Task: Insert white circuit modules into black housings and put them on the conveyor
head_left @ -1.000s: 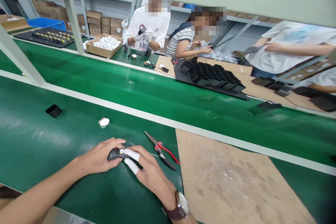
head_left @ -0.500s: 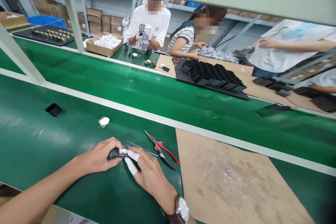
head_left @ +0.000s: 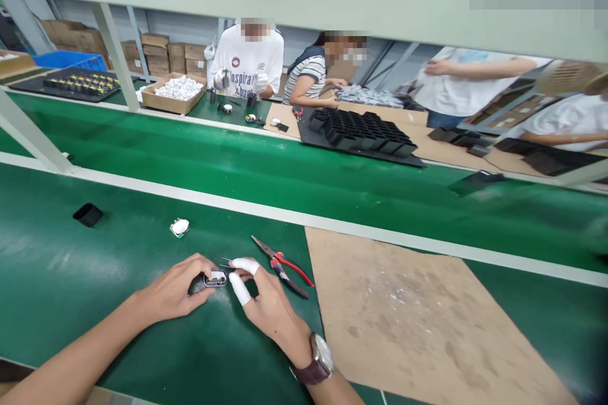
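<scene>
My left hand [head_left: 178,285] holds a small black oval housing [head_left: 194,285] on its side, its end turned to the right. Inside that end a circuit board with light and dark parts [head_left: 215,279] shows. Just right of it is my right hand [head_left: 268,297], white covers on thumb and forefinger. Thin metal tweezers [head_left: 226,262] poke out past its fingertips; the fingers close around them, and their rear part is hidden. Red-and-black long-nose pliers [head_left: 284,267] lie beyond the right hand. A white-topped circuit piece [head_left: 180,227] and an empty black oval sleeve [head_left: 87,214] lie farther left.
Brown cardboard [head_left: 408,304] covers the green bench to the right. A pale rail [head_left: 213,200] crosses behind the pliers. Across the green belt [head_left: 228,155], several people work near a box of white parts [head_left: 174,93] and rows of black housings [head_left: 363,131]. A slanted post [head_left: 35,130] stands left.
My right hand has come away from the housing's end and closed around the tweezers beside it. The left hand keeps holding the housing. The whole view has shifted slightly.
</scene>
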The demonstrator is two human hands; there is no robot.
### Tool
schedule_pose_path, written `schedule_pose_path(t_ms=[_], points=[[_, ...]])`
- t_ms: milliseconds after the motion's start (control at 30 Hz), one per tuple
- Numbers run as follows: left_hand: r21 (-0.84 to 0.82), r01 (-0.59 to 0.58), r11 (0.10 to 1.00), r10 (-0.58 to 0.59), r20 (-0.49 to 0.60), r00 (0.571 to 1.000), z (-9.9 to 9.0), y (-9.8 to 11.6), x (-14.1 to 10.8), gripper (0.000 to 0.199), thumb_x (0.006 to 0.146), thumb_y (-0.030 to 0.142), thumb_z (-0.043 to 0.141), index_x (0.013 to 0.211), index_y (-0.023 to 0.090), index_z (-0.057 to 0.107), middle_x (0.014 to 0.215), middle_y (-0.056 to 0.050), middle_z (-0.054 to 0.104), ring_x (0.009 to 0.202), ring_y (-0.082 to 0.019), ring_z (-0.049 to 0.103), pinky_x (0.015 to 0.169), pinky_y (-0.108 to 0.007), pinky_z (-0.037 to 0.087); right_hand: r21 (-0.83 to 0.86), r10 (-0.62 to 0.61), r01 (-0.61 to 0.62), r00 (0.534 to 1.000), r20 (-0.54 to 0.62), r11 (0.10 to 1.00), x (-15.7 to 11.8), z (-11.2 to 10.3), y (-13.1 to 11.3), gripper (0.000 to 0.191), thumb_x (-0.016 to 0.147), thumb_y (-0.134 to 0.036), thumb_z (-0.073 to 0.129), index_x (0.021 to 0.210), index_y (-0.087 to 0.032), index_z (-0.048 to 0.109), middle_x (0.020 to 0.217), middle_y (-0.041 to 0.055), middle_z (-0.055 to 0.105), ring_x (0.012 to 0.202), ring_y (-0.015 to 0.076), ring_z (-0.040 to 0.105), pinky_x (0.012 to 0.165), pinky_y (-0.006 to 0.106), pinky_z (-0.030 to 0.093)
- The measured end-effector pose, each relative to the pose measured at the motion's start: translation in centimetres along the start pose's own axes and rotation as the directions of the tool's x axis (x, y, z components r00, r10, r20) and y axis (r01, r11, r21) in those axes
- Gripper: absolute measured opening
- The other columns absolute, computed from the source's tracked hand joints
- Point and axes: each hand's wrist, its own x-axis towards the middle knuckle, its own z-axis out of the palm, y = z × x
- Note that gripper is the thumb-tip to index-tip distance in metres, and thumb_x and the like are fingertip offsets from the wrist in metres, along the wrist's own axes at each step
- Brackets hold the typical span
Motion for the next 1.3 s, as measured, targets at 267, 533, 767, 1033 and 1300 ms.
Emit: schedule_pose_path(t_ms=[267, 533, 767, 1033, 1300], points=[[0.047, -0.29, 0.956, 0.293, -0.104, 0.95, -0.1, 0.8, 1.1, 0.023, 0.098, 0.007, 0.069, 0.114, 0.023, 0.066, 0.119, -0.011, 0.075, 0.103, -0.022, 0.07, 0.089, -0.037, 0.058, -0.312, -0.269, 0.228, 0.958, -0.097, 0.923, 0.6, -0.3, 1.0, 0.014, 0.108, -0.015, 0.052, 0.114, -0.02, 0.064, 0.098, 0.0061, 0.074, 0.083, 0.0197, 0.071, 0.076, 0.033, 0.053], [0.27, 0.067, 0.961, 0.002, -0.248, 0.969, -5.2, -1.8, 6.0, 0.01, 0.095, 0.032, 0.07, 0.092, 0.023, 0.073, 0.113, -0.008, 0.08, 0.101, -0.022, 0.076, 0.091, -0.034, 0.06, -0.529, -0.251, 0.186, 0.966, -0.053, 0.828, 0.4, -0.7, 1.9, 0.011, 0.105, -0.016, 0.057, 0.1, -0.018, 0.067, 0.09, 0.005, 0.07, 0.079, 0.0199, 0.066, 0.074, 0.035, 0.05], [0.324, 0.446, 0.834, -0.218, -0.55, 0.806, -13.0, -8.1, 12.8, 0.026, 0.096, 0.045, 0.068, 0.093, 0.02, 0.074, 0.091, -0.006, 0.079, 0.078, -0.023, 0.076, 0.08, -0.036, 0.062, -0.603, -0.12, 0.14, 0.99, 0.073, 0.785, 0.0, 0.0, 2.1, 0.038, 0.086, -0.002, 0.064, 0.121, -0.016, 0.066, 0.115, 0.0112, 0.066, 0.101, 0.0274, 0.063, 0.09, 0.041, 0.054], [0.337, 0.501, 0.797, -0.21, -0.622, 0.754, -12.4, -9.5, 11.5, 0.035, 0.1, 0.045, 0.06, 0.116, 0.018, 0.074, 0.124, -0.016, 0.075, 0.106, -0.028, 0.075, 0.086, -0.039, 0.065, -0.669, -0.074, 0.095, 0.995, 0.06, 0.737, -0.2, 0.9, 2.9, 0.043, 0.075, 0.008, 0.061, 0.111, -0.015, 0.069, 0.111, 0.0121, 0.066, 0.099, 0.0282, 0.063, 0.089, 0.04, 0.055], [0.477, 0.439, 0.761, -0.181, -0.493, 0.851, -12.9, -5.9, 3.7, 0.043, 0.093, 0.055, 0.065, 0.123, 0.026, 0.074, 0.125, -0.009, 0.077, 0.117, -0.031, 0.07, 0.105, -0.044, 0.058, -0.643, -0.174, 0.145, 0.985, 0.018, 0.752, -0.1, 1.1, 2.6, 0.036, 0.086, -0.001, 0.06, 0.119, -0.013, 0.068, 0.119, 0.015, 0.065, 0.101, 0.03, 0.061, 0.087, 0.044, 0.056]])
